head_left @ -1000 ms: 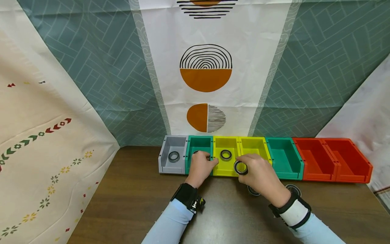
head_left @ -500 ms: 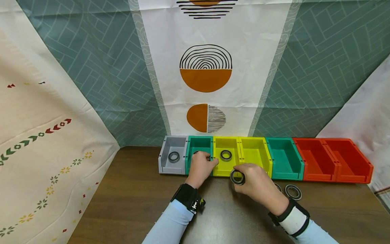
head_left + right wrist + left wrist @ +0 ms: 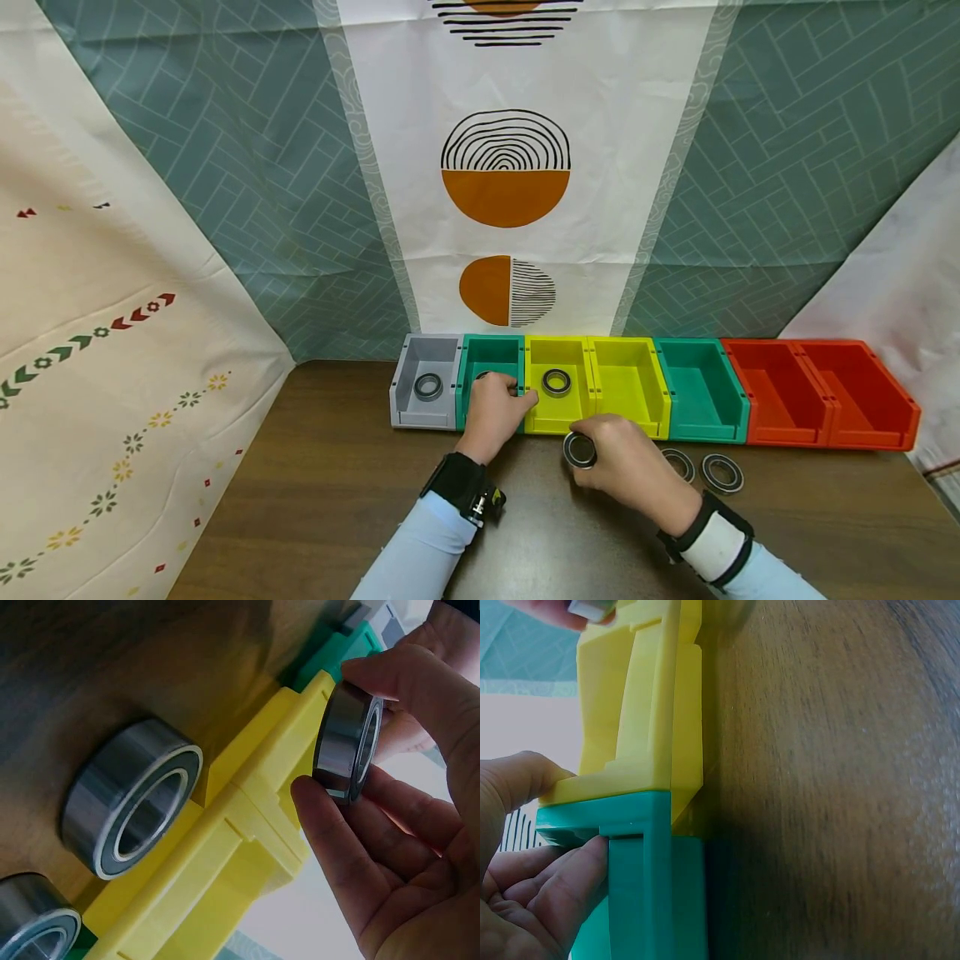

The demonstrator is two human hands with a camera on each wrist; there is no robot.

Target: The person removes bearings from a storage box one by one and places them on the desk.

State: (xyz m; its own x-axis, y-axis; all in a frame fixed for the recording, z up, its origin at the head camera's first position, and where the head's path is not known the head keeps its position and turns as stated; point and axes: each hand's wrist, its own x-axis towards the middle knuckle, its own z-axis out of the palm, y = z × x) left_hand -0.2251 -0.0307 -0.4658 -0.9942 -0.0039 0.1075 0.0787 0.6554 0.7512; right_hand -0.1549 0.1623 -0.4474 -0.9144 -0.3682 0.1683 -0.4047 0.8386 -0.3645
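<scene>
My right hand (image 3: 633, 468) pinches a ball bearing (image 3: 580, 450) between thumb and fingers, just in front of the yellow bins. The right wrist view shows this held bearing (image 3: 347, 742) on edge, its ring facing the palm. My left hand (image 3: 495, 410) reaches into the left green bin (image 3: 491, 350). In the left wrist view, its fingers (image 3: 574, 889) are inside the green bin and its thumb (image 3: 525, 776) lies over the adjoining yellow wall (image 3: 604, 787), pinching the two walls together. A bearing in that green bin is mostly hidden behind the left hand.
One bearing (image 3: 428, 386) lies in the grey bin (image 3: 408, 417), another (image 3: 556, 382) in the left yellow bin (image 3: 543, 423). Two bearings, one (image 3: 678, 464) beside the other (image 3: 722, 473), lie on the wooden table (image 3: 315, 500). A second green bin (image 3: 697, 375) and two red bins (image 3: 783, 433) continue the row rightward.
My right hand has drawn the bearing from over the right yellow bin toward the table's front and slightly left, uncovering a bearing on the table. The left hand has stayed in place.
</scene>
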